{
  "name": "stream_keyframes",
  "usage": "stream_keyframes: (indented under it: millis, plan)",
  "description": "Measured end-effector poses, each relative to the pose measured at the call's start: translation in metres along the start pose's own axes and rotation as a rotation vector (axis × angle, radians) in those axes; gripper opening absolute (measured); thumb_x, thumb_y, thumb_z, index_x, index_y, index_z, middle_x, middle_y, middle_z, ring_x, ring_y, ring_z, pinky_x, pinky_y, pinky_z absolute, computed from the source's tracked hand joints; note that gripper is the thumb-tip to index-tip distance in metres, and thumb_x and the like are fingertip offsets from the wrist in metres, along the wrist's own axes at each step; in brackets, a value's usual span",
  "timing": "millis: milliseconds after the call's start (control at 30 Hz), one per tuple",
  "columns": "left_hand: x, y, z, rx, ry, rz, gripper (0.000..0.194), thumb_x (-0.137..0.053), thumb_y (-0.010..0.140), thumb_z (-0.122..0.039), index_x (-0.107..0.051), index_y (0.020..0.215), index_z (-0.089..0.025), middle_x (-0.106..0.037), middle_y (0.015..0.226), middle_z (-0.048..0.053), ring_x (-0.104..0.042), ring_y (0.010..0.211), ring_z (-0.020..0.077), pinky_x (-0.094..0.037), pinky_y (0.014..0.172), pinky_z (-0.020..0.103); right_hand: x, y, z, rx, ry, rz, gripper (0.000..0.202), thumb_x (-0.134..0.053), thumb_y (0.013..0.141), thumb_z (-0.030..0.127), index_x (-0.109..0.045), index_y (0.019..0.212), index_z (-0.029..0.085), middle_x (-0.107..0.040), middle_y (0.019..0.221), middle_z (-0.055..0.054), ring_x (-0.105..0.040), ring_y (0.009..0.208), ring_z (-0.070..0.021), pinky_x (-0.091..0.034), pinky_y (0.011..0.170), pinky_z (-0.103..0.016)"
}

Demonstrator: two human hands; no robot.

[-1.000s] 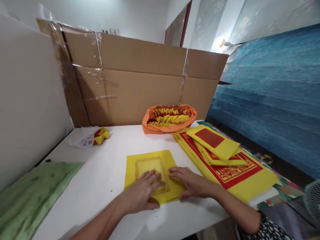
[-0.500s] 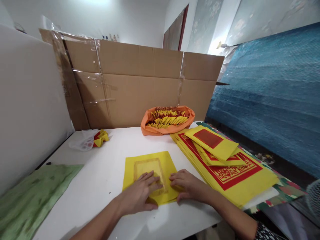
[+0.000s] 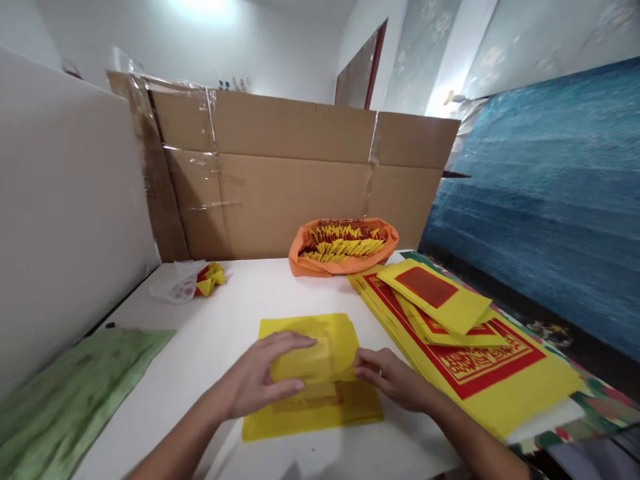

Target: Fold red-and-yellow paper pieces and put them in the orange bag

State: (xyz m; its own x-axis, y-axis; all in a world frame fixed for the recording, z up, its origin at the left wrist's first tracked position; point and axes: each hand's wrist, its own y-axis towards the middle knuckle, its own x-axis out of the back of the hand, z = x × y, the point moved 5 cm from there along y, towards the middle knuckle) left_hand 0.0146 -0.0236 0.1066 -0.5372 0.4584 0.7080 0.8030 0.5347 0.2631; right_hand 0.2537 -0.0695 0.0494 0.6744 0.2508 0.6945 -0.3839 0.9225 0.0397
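On the white table in front of me lies yellow paper (image 3: 260, 423), its surface blurred by motion. A top yellow sheet (image 3: 345, 333) has its near edge raised off the paper below. My right hand (image 3: 387, 377) pinches this sheet at its right edge between thumb and fingers. Over the left part of the sheet hovers my left hand (image 3: 260, 373), thumb and fingers spread apart; whether it touches the paper I cannot tell.
Large yellow sheets printed in red (image 3: 530, 393) are stacked at the right, smaller yellow sheets (image 3: 435, 293) on top. An orange bag (image 3: 313, 268) of folded yellow papers stands before a cardboard panel (image 3: 295, 193). Left are a plastic bag (image 3: 175, 283), a folded paper piece (image 3: 213, 277) and green cloth (image 3: 100, 380).
The top sheet, flat before, now rises at its near edge. My right hand has closed on its right edge. My left hand has lifted off and moved left. The view has shifted slightly.
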Motion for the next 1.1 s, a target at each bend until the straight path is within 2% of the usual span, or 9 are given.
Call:
stream_keyframes:
  millis: [100,167,233,333,400,500,600,867,1100]
  plan:
    - [0.034,-0.006,-0.016,-0.061,0.015,-0.213,0.028,-0.053,0.095,-0.028,-0.06,0.121,-0.023,-0.067,0.115,0.007,-0.063,0.104,0.0215,-0.049,0.09,0.036,0.002,0.017,-0.013,-0.087,0.061,-0.098,0.024,-0.047,0.095,0.036,-0.055,0.077,0.021,-0.06,0.071,0.004,-0.053,0.067,-0.0138,-0.038,0.061,-0.022]
    - [0.035,-0.005,-0.019,-0.088,0.085,-0.234,0.024,-0.051,0.095,-0.025,-0.061,0.116,-0.021,-0.068,0.11,0.008,-0.063,0.101,0.0207,-0.05,0.087,0.034,0.001,0.031,-0.024,-0.139,0.031,-0.21,0.023,-0.049,0.092,0.034,-0.053,0.074,0.021,-0.059,0.072,0.003,-0.053,0.069,-0.0145,-0.038,0.062,-0.023]
    - [0.017,0.0,-0.01,-0.077,0.194,-0.129,0.028,-0.052,0.095,-0.027,-0.059,0.122,-0.024,-0.065,0.121,0.008,-0.059,0.113,0.0227,-0.047,0.096,0.039,-0.001,0.045,-0.035,-0.18,-0.023,-0.305,0.019,-0.052,0.088,0.03,-0.053,0.072,0.021,-0.059,0.074,0.002,-0.054,0.072,-0.0162,-0.039,0.066,-0.025]
    - [-0.027,0.008,0.019,-0.052,0.378,0.072,0.044,-0.056,0.093,-0.037,-0.049,0.136,-0.03,-0.048,0.145,0.006,-0.04,0.136,0.0292,-0.027,0.113,0.055,-0.006,0.06,-0.047,-0.198,-0.077,-0.377,0.012,-0.055,0.081,0.023,-0.053,0.07,0.02,-0.059,0.079,-0.001,-0.055,0.077,-0.0186,-0.039,0.071,-0.028]
    - [-0.051,0.012,0.044,0.003,0.474,0.121,0.053,-0.056,0.093,-0.04,-0.041,0.143,-0.031,-0.038,0.152,0.007,-0.027,0.142,0.0338,-0.021,0.113,0.062,-0.009,0.065,-0.052,-0.202,-0.095,-0.396,0.01,-0.055,0.079,0.022,-0.052,0.07,0.021,-0.058,0.079,-0.002,-0.056,0.077,-0.019,-0.039,0.071,-0.029]
    - [-0.074,0.014,0.072,0.105,0.533,0.182,0.055,-0.049,0.096,-0.043,-0.034,0.147,-0.032,-0.032,0.155,0.008,-0.022,0.143,0.0373,-0.019,0.111,0.066,-0.011,0.067,-0.057,-0.21,-0.1,-0.403,0.01,-0.054,0.08,0.023,-0.051,0.07,0.022,-0.059,0.077,-0.001,-0.055,0.074,-0.0188,-0.039,0.069,-0.029]
    - [-0.081,0.015,0.08,0.18,0.545,0.213,0.053,-0.043,0.098,-0.044,-0.032,0.148,-0.032,-0.032,0.154,0.009,-0.022,0.143,0.0386,-0.018,0.111,0.067,-0.011,0.067,-0.06,-0.224,-0.096,-0.406,0.012,-0.052,0.082,0.026,-0.049,0.07,0.022,-0.059,0.075,-0.001,-0.055,0.072,-0.019,-0.039,0.068,-0.029]
    - [-0.081,0.017,0.078,0.244,0.537,0.207,0.053,-0.043,0.099,-0.037,-0.027,0.15,-0.035,-0.026,0.157,0.006,-0.016,0.144,0.0379,-0.017,0.112,0.066,-0.012,0.07,-0.064,-0.263,-0.09,-0.422,0.016,-0.048,0.084,0.031,-0.048,0.069,0.023,-0.061,0.074,-0.001,-0.057,0.072,-0.0197,-0.039,0.068,-0.029]
    - [-0.082,0.018,0.078,0.305,0.536,0.228,0.052,-0.038,0.1,-0.042,-0.028,0.15,-0.034,-0.023,0.157,0.007,-0.013,0.144,0.0392,-0.014,0.112,0.068,-0.013,0.07,-0.068,-0.268,-0.117,-0.429,0.016,-0.047,0.085,0.032,-0.049,0.072,0.023,-0.061,0.076,-0.001,-0.058,0.073,-0.0199,-0.04,0.07,-0.03]
